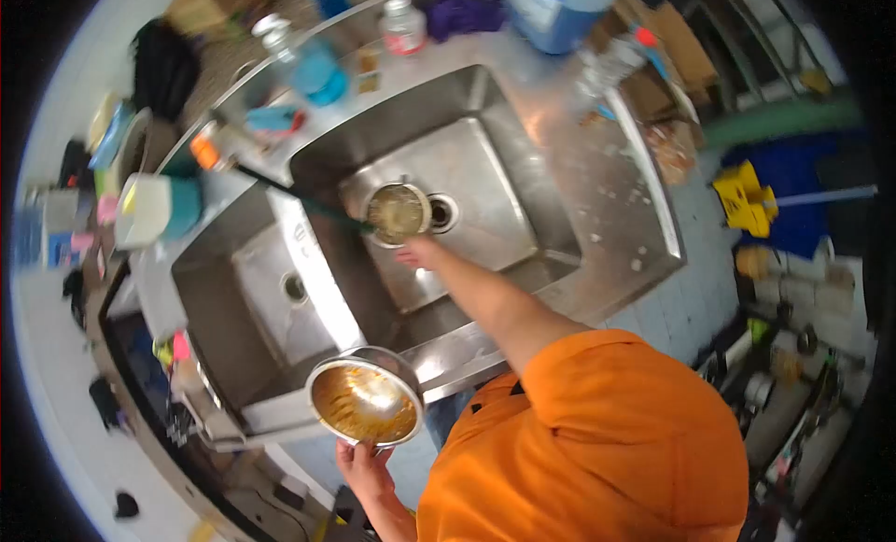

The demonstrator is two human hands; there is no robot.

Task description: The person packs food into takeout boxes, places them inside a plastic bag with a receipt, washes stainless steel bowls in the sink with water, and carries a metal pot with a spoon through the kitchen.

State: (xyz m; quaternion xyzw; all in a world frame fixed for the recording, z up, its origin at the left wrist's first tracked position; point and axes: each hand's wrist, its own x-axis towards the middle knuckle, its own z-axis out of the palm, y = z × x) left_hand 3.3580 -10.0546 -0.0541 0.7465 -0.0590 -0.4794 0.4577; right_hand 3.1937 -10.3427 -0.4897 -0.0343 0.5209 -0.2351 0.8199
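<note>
My left hand (367, 469) grips the rim of a metal bowl (322, 407), tilted over the sink's front edge. Its inside is smeared with orange-yellow residue. My right hand (422, 253) reaches into the right basin (495, 197) and holds the near edge of a smaller metal bowl (371, 232). Cloudy yellowish liquid (399, 211) fills this small bowl, which sits beside the drain (442, 212). A dark tube with an orange end (280, 189) reaches across the basin, its tip at the small bowl. The fingertips of my right hand are partly hidden.
The left basin (252, 281) has its own drain. Along the back stand a blue soap bottle (317, 73), a pink-labelled pump bottle (403, 24) and a large blue jug (555, 14). A teal-and-white container (159, 211) is at the left. A yellow mop wringer (745, 199) stands at the right.
</note>
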